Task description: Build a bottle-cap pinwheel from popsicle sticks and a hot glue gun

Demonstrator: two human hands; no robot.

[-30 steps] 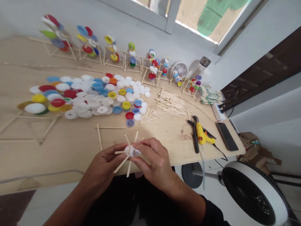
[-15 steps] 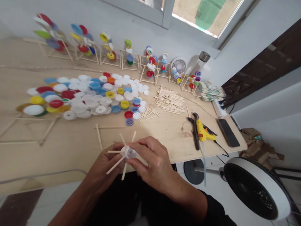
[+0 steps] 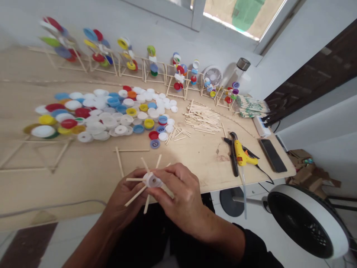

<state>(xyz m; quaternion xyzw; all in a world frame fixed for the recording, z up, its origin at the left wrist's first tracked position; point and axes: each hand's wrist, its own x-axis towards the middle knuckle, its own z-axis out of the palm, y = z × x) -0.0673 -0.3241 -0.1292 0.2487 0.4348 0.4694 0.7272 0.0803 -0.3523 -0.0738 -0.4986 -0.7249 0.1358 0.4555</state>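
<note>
White cap hub (image 3: 153,180) with at least 5 radiating sticks (image 3: 135,196) held above near edge of table (image 3: 192,152). Fingers of right hand (image 3: 180,188) pinch rim; left hand's (image 3: 125,194) clamp opposite side, likely for steadiness. Yellow glue gun (image 3: 242,154) lies rightward, presumably for easy reach.

pass: bare tabletop (image 3: 208,162) between right hand (image 3: 180,190) and glue gun (image 3: 242,155) | blocked ahead: stick pile (image 3: 203,118) | ahead-left: bottle caps (image 3: 110,120)

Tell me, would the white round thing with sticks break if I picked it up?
It's probably light: the sticks are thin and the white hub is small. A stick might snap off if bumped, since several jut outward.
</note>
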